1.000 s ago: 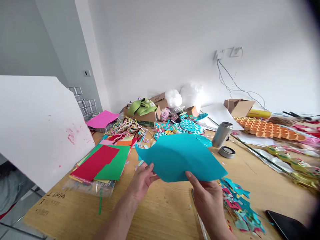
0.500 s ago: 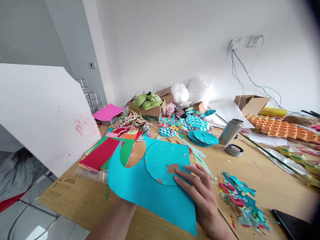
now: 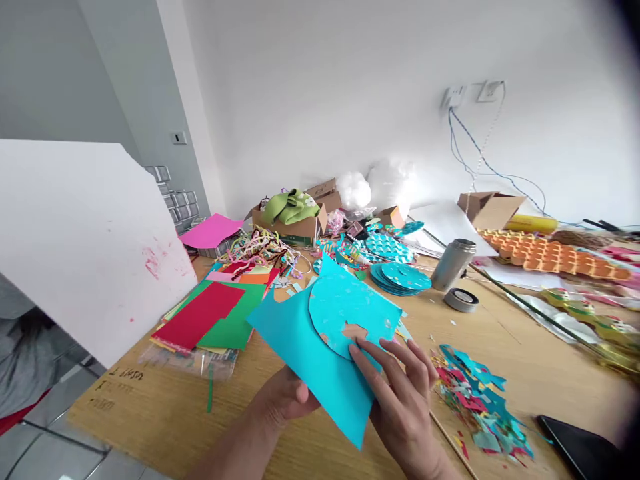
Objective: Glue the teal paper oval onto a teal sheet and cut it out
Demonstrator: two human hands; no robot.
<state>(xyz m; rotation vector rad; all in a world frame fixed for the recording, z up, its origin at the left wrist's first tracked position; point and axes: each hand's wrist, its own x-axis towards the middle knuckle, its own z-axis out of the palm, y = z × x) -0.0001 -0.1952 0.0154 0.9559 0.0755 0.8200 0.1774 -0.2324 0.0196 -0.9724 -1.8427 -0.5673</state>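
A blue paper sheet [image 3: 305,340] is raised above the table, tilted, with a curved cut-out along its far left edge. On top of it lies a blue disc [image 3: 333,303] with a bare brown patch near its lower edge. My left hand [image 3: 285,398] is under the sheet from the left; its fingers are partly hidden behind the paper. My right hand [image 3: 403,400] grips the sheet's right side, with fingertips pressing on the disc near the brown patch.
Coloured paper sheets [image 3: 200,317] lie at left beside a white board [image 3: 95,233]. Behind are a cardboard box [image 3: 295,230] and stacked blue discs [image 3: 400,277]. A metal flask [image 3: 453,265], tape roll [image 3: 461,300], paper scraps [image 3: 483,400] and black phone [image 3: 575,443] are on the right.
The sheet has turned and its left part has swung toward the right, uncovering the coloured paper. My left hand has come more into view from under it. My right hand remains at the disc.
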